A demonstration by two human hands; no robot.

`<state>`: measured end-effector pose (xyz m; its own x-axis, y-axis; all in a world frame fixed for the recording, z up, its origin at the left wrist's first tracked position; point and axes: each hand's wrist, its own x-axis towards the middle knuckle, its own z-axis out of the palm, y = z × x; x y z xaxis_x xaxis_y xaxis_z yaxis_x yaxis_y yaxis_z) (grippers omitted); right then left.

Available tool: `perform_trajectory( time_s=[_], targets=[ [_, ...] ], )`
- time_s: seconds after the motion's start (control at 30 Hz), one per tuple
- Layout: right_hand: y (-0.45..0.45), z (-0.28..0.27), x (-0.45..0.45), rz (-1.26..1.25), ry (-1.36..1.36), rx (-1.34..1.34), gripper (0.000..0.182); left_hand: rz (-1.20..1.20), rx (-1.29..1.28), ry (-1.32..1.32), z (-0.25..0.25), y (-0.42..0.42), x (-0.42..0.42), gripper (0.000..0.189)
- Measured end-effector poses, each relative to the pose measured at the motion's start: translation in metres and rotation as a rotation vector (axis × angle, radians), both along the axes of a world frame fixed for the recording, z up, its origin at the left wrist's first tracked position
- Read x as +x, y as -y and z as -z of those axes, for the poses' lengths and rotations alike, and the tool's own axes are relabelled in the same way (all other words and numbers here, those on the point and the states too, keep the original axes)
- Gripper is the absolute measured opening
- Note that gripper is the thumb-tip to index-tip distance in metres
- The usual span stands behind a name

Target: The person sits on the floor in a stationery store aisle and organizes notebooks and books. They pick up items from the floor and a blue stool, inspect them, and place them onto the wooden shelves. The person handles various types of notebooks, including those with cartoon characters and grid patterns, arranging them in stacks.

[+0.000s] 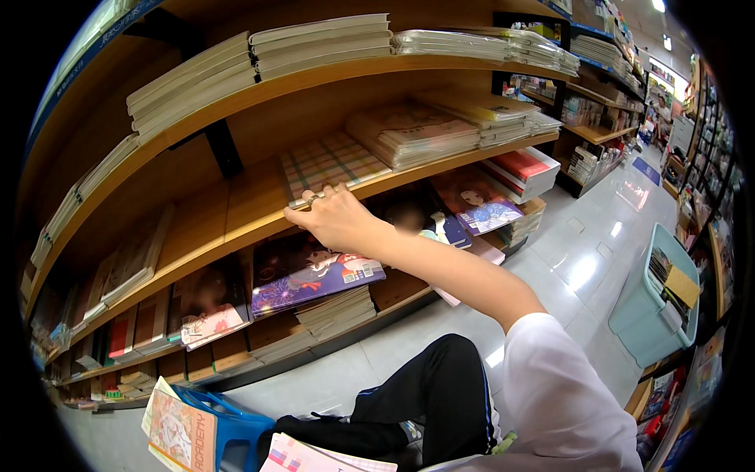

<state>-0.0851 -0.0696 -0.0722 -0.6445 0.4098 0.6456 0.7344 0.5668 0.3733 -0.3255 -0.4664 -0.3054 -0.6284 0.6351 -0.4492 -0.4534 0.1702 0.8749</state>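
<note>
My right hand (pixel 336 215) reaches across to the middle wooden shelf, palm down, with a ring on one finger. Its curled fingers touch the front edge of a plaid notebook (pixel 336 162) lying flat on that shelf. Whether they grip the notebook or just rest on it is hidden by the hand. A stack of pink-covered notebooks (pixel 416 133) stands directly right of the plaid one. My left hand is out of view. Pink notebooks or booklets (pixel 318 457) lie at the bottom edge, close to my body.
Below, illustrated purple booklets (pixel 318 268) overhang the lower shelf. Thick notebook stacks (pixel 318 47) fill the upper shelf. A blue plastic stool (pixel 242 428) with an illustrated notebook (pixel 180 428) stands at lower left. On the aisle's right is a light-blue bin (pixel 643 318) holding papers.
</note>
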Motion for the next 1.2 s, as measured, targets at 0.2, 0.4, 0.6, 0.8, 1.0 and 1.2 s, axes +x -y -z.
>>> perform_trajectory(
  time_s=[0.2,0.4,0.6,0.8,1.0,1.2],
  targets=[
    [0.0,-0.001,-0.004,0.019,0.011,-0.061,0.041,-0.001,-0.004,0.002,-0.001,0.003,0.002,0.068],
    [-0.002,-0.008,0.002,-0.044,0.014,0.113,0.038,0.001,-0.008,0.0,-0.003,0.006,0.001,0.067],
    [-0.039,-0.058,0.039,0.229,-0.305,-0.408,0.044,-0.006,-0.015,-0.005,-0.003,0.012,-0.003,0.067],
    [-0.067,-0.084,0.137,0.377,-0.497,-0.317,0.038,0.007,-0.033,0.008,-0.002,0.018,-0.003,0.067],
    [0.041,-0.055,0.093,-0.171,-0.555,-0.041,0.016,-0.043,-0.032,-0.002,0.006,0.063,-0.014,0.067],
    [0.199,0.18,0.002,-0.291,-0.239,-1.395,0.063,-0.096,0.184,-0.046,-0.004,0.039,-0.026,0.066]
  ],
)
